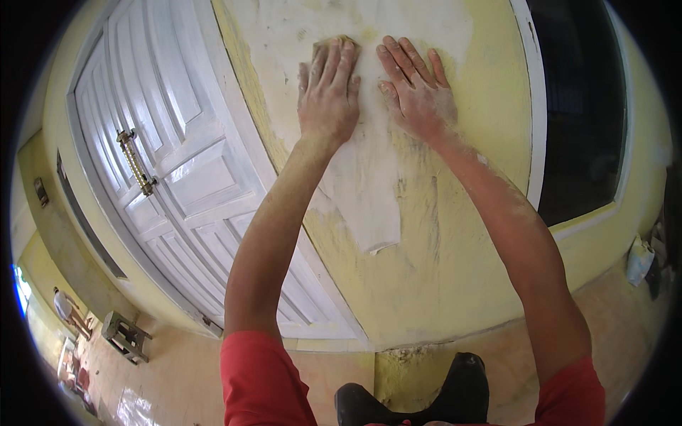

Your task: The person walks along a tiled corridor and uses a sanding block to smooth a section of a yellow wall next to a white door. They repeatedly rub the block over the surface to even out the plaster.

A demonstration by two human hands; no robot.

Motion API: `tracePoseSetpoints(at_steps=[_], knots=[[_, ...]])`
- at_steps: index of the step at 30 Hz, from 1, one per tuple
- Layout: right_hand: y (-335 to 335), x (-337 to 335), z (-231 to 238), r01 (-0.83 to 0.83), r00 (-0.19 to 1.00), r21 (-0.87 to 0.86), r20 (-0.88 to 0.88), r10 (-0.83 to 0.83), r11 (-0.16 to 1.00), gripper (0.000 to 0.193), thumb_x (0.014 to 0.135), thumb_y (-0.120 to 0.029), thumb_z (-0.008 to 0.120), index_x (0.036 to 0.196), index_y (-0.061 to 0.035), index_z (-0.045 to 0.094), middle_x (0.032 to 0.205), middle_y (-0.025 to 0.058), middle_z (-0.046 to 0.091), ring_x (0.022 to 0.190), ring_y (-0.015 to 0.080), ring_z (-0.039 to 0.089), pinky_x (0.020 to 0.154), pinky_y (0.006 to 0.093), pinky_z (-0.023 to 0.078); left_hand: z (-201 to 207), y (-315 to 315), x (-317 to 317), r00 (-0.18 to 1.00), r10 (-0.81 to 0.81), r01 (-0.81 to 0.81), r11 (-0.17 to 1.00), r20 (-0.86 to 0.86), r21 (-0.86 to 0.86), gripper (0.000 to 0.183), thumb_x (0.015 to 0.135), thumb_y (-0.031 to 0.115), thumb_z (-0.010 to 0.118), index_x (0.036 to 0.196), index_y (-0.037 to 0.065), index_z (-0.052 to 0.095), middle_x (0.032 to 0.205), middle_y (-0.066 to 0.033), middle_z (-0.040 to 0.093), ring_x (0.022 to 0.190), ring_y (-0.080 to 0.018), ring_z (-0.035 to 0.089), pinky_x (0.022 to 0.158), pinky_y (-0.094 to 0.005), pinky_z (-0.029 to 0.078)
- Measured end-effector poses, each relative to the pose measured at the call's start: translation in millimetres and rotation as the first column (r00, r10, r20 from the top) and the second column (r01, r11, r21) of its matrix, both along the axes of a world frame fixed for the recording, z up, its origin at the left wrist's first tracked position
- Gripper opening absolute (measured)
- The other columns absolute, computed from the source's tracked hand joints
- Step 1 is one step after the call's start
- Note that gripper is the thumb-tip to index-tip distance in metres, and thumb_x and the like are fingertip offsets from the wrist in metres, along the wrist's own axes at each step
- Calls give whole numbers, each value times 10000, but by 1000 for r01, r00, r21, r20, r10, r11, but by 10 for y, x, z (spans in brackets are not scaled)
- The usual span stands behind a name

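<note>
Left hand (329, 99)'s slightly spread fingers have a small tan pad (344, 37) under their tips, right hand (420, 96)'s lightly fanned fingers just beside, all against a white-smeared yellow painted wall (491, 92).

White panelled doors (195, 177) (gold-toned handle (136, 162)) and a dark window (579, 106) rise above a shiny tan floor (192, 362).

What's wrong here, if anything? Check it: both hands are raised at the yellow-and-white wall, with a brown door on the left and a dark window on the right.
One thing is wrong: the head view shows the door is white, not brown. The left hand and right hand are raised at the wall, with the dark window on the right.
</note>
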State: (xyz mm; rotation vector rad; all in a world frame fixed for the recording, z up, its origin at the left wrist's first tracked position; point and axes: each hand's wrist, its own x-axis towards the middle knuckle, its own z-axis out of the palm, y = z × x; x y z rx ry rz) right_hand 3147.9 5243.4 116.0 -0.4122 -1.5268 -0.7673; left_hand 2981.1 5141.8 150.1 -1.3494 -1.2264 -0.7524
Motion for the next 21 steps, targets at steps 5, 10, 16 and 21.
tracePoseSetpoints(at_steps=[5, 10, 16, 21], knots=[[-71, -77, 5, -48, 998, 6, -40, 49, 999, 517, 1113, -351, 445, 1606, -196, 447, 1681, -33, 418, 1563, 161, 354, 1308, 498, 207, 534, -357, -362, 979, -8, -41, 970, 202, 240, 577, 1130, 395, 345, 1669, 190, 330, 1743, -37, 294, 1618, -273, 227, 1329, -501, 138], [-28, -47, -35, -13, 999, -17, -42, 12, 1000, 530, 1120, -357, 430, 1636, -238, 405, 1696, -64, 392, 1571, 150, 340, 1313, 478, 193, -705, -179, -136, 994, 105, -102, 991, 25, -86, 572, 1125, 395, 379, 1675, 248, 324, 1726, -26, 333, 1601, -267, 270, 1325, -517, 150], [-56, -125, -12, -53, 997, 15, -62, 54, 998, 509, 1101, -368, 462, 1576, -187, 497, 1666, -31, 444, 1548, 171, 383, 1296, 513, 222, -213, -431, -350, 970, 46, -90, 981, 239, 175, 579, 1120, 362, 415, 1674, 219, 325, 1722, -58, 339, 1602, -285, 269, 1325, -518, 154], [53, -4, -99, 20, 1000, -8, -9, -20, 1000, 541, 1093, -370, 471, 1600, -181, 459, 1692, -28, 401, 1571, 166, 334, 1310, 511, 176, -1571, -234, 4, 997, -23, 41, 963, 72, -266, 567, 1097, 331, 468, 1645, 209, 391, 1707, -58, 367, 1560, -310, 354, 1316, -540, 167]])
